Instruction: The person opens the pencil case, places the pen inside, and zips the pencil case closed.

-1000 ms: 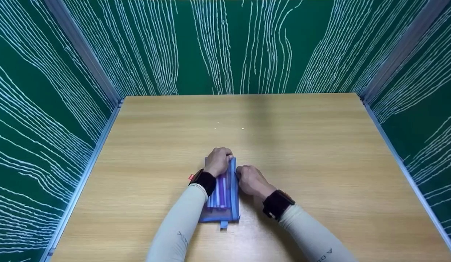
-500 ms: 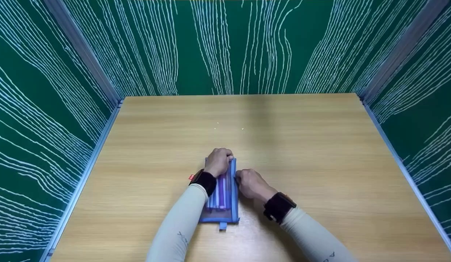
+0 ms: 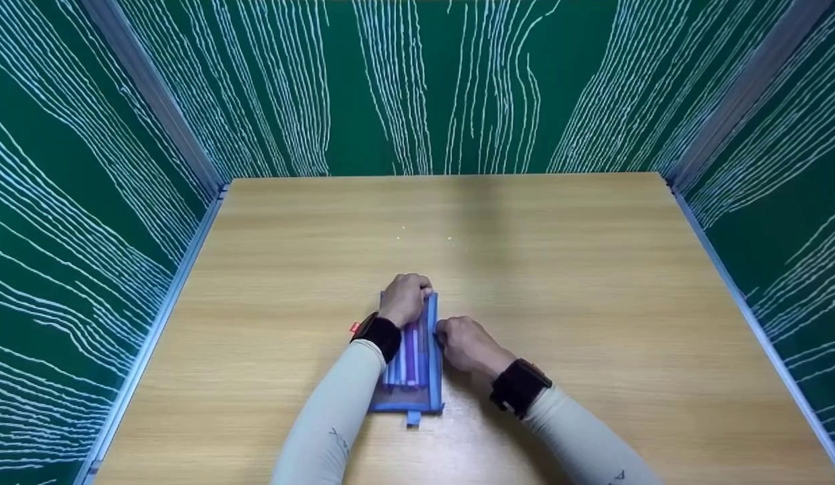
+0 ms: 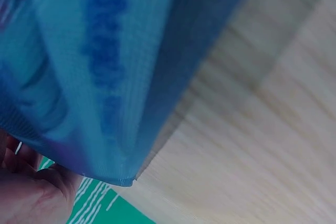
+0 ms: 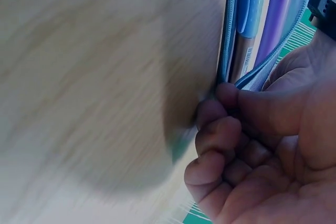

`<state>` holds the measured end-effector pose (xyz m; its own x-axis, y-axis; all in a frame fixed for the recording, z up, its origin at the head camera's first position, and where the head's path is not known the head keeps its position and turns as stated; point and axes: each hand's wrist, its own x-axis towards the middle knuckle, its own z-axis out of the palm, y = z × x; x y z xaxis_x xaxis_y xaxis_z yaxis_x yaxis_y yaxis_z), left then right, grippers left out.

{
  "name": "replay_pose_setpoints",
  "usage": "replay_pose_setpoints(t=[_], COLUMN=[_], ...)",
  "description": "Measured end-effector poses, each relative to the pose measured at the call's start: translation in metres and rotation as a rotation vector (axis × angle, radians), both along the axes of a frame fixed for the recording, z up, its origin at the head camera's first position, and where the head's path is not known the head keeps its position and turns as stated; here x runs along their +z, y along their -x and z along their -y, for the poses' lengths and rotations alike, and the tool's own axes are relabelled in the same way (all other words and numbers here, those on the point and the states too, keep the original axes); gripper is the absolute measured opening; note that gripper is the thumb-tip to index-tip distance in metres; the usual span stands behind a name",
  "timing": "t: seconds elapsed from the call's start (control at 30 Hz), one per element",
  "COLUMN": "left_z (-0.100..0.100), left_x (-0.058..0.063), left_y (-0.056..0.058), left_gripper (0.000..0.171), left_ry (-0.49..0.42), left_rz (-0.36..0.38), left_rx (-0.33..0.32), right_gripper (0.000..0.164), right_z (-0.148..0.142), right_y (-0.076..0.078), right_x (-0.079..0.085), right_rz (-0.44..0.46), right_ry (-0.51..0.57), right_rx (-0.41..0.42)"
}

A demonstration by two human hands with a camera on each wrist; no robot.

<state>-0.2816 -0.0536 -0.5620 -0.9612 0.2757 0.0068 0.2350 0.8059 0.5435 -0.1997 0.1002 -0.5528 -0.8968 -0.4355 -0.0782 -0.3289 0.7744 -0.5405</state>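
Observation:
A blue zippered mesh pencil case (image 3: 380, 406) lies on the table with its zipper edge (image 3: 433, 377) to the right. Several pens (image 3: 411, 357) in blue, purple and white show inside it. At its far end my left hand (image 3: 404, 298) grips the case, thumb near the zipper corner. My right hand (image 3: 470, 343) pinches the zipper between thumb and index finger partway along that edge; the pull itself is hidden under the fingertips. In the right wrist view the zipper's two sides (image 5: 294, 31) stand apart above the pinch, with pens (image 5: 252, 19) visible in the gap.
The wooden table (image 3: 592, 283) is bounded by green walls (image 3: 444, 87) with white wavy lines and metal posts at the corners. A few tiny white specks (image 3: 449, 238) lie beyond the case. A blue fabric tab (image 3: 413, 418) sticks out from the near end.
My right hand has slid slightly along the zipper edge toward the near end of the case. My left hand stays at the far end, and the case has barely moved.

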Motion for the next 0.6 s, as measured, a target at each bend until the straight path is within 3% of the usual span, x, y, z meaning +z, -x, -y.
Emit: replay_pose_setpoints(t=[0.37,0.6], left_z=[-0.0004,-0.0006], left_x=[0.0007,0.0041], left_y=[-0.0006,-0.0028], left_gripper=[0.014,0.013], left_ry=[-0.005,-0.006], left_rz=[-0.010,-0.023], left_rx=[-0.008,-0.006], right_gripper=[0.029,0.029], right_z=[-0.0017,-0.0029], right_y=[-0.0043,-0.0052], right_x=[0.0015,0.0008], right_rz=[0.015,-0.043], right_ry=[0.018,0.011], right_rx=[0.009,0.068])
